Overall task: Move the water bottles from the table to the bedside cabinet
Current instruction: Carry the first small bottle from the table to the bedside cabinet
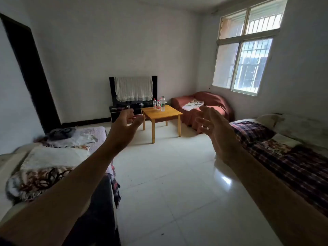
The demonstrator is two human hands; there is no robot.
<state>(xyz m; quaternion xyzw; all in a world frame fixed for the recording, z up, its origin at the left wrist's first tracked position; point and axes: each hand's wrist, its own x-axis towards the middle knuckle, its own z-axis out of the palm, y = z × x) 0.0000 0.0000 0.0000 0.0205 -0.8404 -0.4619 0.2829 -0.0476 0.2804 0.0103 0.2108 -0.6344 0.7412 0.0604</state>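
Several clear water bottles [160,103] with red labels stand together near the far corner of a small yellow wooden table [165,115] across the room. My left hand [124,125] is stretched out in front of me, fingers curled apart, holding nothing. My right hand [214,128] is also held out, palm turned inward with fingers spread and empty. Both hands are well short of the table. No bedside cabinet is identifiable in view.
A bed with blankets [53,157] lies on the left and a bed with plaid covers [284,157] on the right, white tiled floor [168,174] between them. Behind the table stand a cloth-draped TV [133,89] on a black stand and a red-covered sofa [204,107].
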